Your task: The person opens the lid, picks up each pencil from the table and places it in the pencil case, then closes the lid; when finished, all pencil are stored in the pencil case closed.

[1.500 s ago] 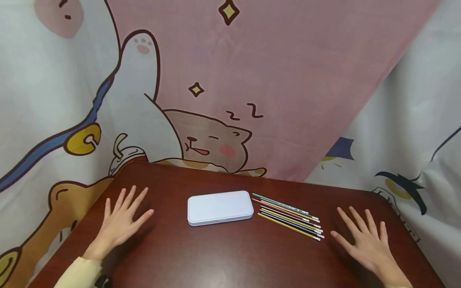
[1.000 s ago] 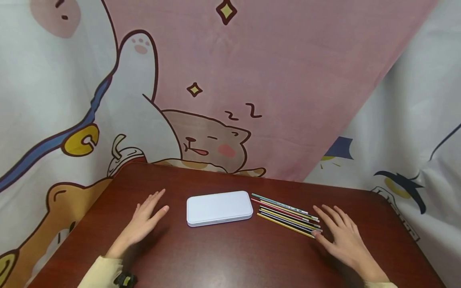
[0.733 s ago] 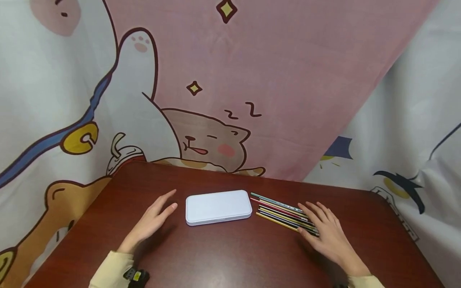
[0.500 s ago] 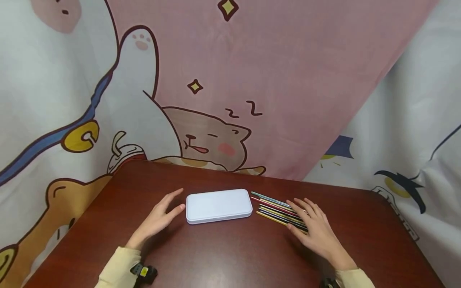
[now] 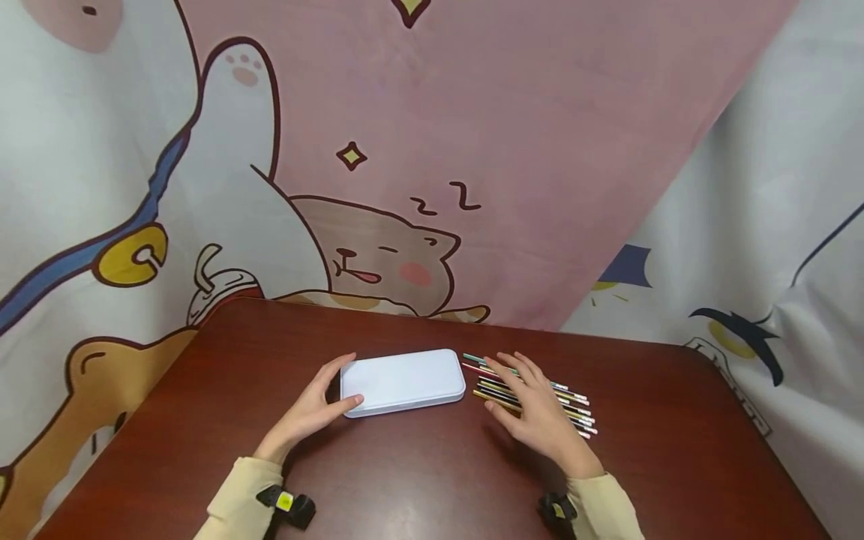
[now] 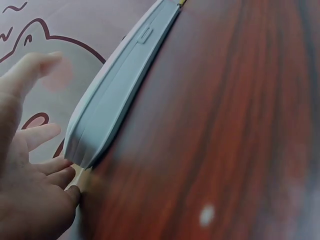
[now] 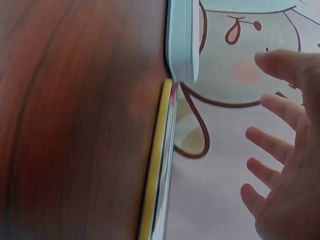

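Note:
A pale blue tin pencil case (image 5: 405, 381) lies shut on the dark red-brown table (image 5: 418, 480). My left hand (image 5: 322, 396) is at its left end, fingers straight, thumb by the front left corner. In the left wrist view the case (image 6: 120, 95) sits just beyond the spread fingers of that hand (image 6: 30, 175). Several coloured pencils (image 5: 574, 405) lie in a row right of the case. My right hand (image 5: 529, 405) is spread over their left ends. The right wrist view shows the fingers of this hand (image 7: 285, 165) apart above the pencils (image 7: 160, 165), holding nothing.
A cartoon-printed cloth (image 5: 432, 150) hangs close behind and around the table. The table's rounded corners are at the back left (image 5: 223, 304) and at the right (image 5: 702, 352). Small devices are strapped to both wrists below cream sleeves (image 5: 236, 502).
Both hands have slid inward from the table's outer parts. The left one has reached the case's left end; the right one has come over the pencils. Case and pencils have stayed put.

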Demonstrator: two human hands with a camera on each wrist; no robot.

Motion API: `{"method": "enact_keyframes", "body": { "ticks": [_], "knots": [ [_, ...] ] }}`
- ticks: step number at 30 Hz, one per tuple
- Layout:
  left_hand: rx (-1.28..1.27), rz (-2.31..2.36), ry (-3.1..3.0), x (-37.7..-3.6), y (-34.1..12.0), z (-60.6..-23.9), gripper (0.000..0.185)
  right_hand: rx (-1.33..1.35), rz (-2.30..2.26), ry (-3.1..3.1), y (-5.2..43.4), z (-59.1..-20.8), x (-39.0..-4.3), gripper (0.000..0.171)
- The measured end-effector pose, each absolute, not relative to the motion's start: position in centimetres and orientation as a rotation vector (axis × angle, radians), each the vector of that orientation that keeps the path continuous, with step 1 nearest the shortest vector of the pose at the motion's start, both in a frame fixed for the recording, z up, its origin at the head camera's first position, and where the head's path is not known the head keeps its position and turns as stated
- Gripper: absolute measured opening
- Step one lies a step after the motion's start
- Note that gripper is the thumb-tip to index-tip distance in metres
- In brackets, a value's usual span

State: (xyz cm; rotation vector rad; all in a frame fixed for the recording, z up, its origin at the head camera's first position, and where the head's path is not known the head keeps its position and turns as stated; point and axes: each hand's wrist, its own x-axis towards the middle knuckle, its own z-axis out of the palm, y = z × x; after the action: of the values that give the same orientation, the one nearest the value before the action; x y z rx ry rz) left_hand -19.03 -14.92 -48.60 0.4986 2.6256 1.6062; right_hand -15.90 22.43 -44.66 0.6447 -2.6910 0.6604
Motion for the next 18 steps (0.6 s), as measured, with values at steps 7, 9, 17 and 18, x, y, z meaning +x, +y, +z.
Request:
{"method": "enact_keyframes", "body": {
  "ticks": [7, 9, 17, 18],
  "knots": [
    [0.565, 1.587, 2.618, -19.5, -14.7, -49.3, 0.081, 0.723, 0.703, -2.67, 19.8, -45.1, -16.3, 0.062],
    [0.589, 1.575, 2.631, -19.6, -14.6, -49.5, 0.084, 0.743, 0.72, -2.661, 19.2, -45.2, -16.5, 0.062],
    [0.631, 1.472, 2.695, -19.4, -14.1, -49.7, 0.098, 0.91, 0.794, -2.619, 16.7, -45.3, -17.3, 0.055],
    [0.632, 1.465, 2.703, -19.4, -14.0, -49.7, 0.098, 0.929, 0.797, -2.622, 16.4, -45.4, -17.4, 0.054]
  ]
}}
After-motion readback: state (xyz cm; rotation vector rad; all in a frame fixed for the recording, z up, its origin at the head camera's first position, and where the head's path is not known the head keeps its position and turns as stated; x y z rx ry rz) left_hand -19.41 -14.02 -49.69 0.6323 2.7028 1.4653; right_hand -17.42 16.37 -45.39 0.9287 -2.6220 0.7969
